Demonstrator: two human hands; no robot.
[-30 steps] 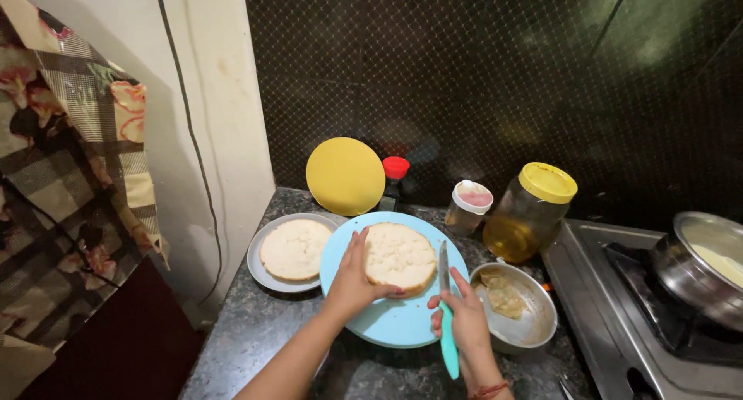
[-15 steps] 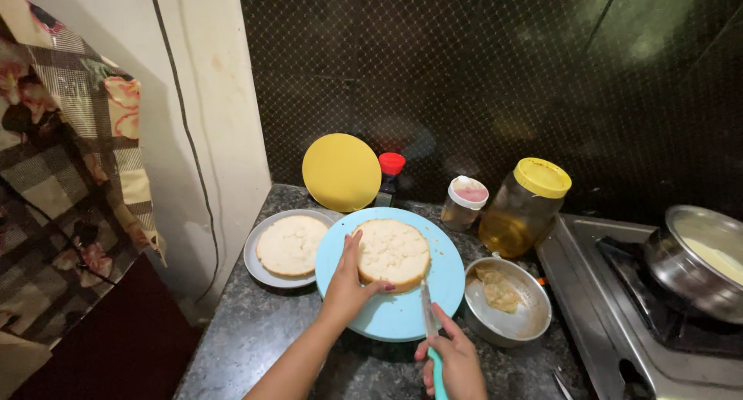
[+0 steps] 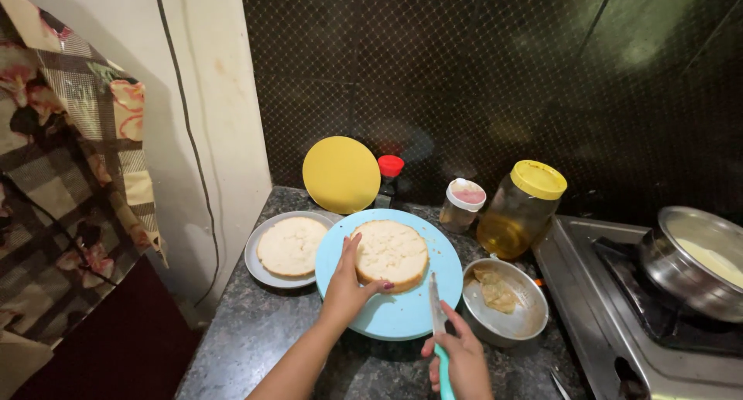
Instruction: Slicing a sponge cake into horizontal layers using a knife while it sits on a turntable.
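A round pale sponge cake (image 3: 391,252) rests on a light blue round board (image 3: 402,315). My left hand (image 3: 346,286) lies against the cake's near left side, fingers spread along its edge. My right hand (image 3: 463,359) grips a knife (image 3: 438,330) with a teal handle; its blade points up toward the cake's near right edge, just short of it. A second flat cake layer (image 3: 291,245) sits on a grey plate (image 3: 255,262) to the left.
A steel bowl (image 3: 526,322) holding crumbly scraps stands right of the board. Behind are a yellow round board (image 3: 340,174), a red-capped bottle (image 3: 389,175), a small white-lidded jar (image 3: 462,204) and a yellow-lidded jar (image 3: 522,208). A stove (image 3: 619,322) with a pot (image 3: 696,260) is at right.
My right hand with the knife has dropped back toward me and now sits lower in view, the blade pointing at the cake's near edge. My left hand stays on the cake.
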